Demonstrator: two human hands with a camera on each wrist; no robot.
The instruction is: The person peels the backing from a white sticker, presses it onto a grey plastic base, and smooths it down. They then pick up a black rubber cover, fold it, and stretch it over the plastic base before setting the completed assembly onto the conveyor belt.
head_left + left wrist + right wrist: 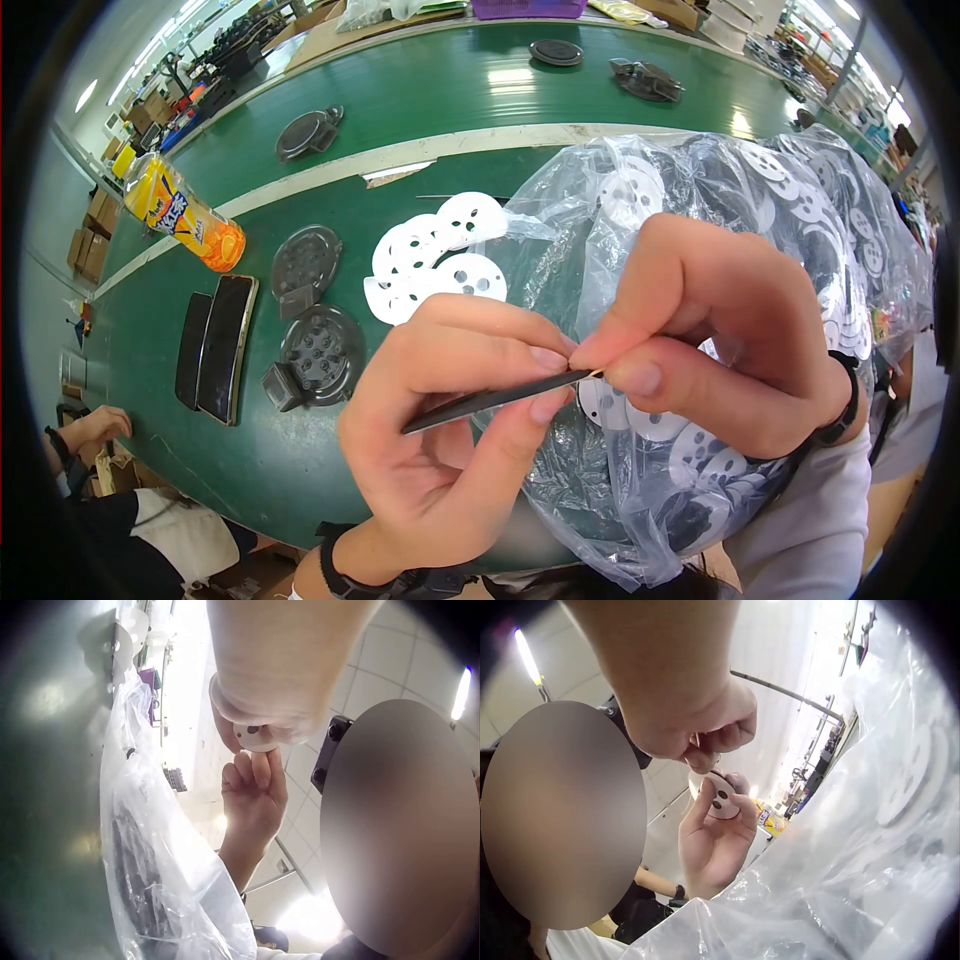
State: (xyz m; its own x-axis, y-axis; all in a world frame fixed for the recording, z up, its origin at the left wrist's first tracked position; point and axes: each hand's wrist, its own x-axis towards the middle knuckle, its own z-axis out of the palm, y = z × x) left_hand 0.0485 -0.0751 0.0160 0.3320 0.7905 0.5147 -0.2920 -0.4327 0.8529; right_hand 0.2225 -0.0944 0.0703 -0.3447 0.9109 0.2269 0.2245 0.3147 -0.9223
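Observation:
My left hand [385, 415] holds a thin round disc [495, 398] between thumb and fingers, almost edge-on in the head view, where its dark side faces up. Its other side is white with dark holes, as the right wrist view shows on the disc [726, 811]. At the disc's right-hand edge, my right hand [745, 310] pinches with thumb and forefinger, the other fingers curled. A tiny yellowish sliver shows at that pinch; what it is I cannot tell. Several white perforated discs [470, 276] lie overlapping on the table behind the left hand.
A clear plastic bag [560, 200] full of white discs spreads under and beyond my right hand. Left of the hands are dark round perforated parts [322, 352], two phone-like slabs [226, 345] and an orange drink bottle [180, 210]. More dark parts [308, 133] sit on the green belt behind.

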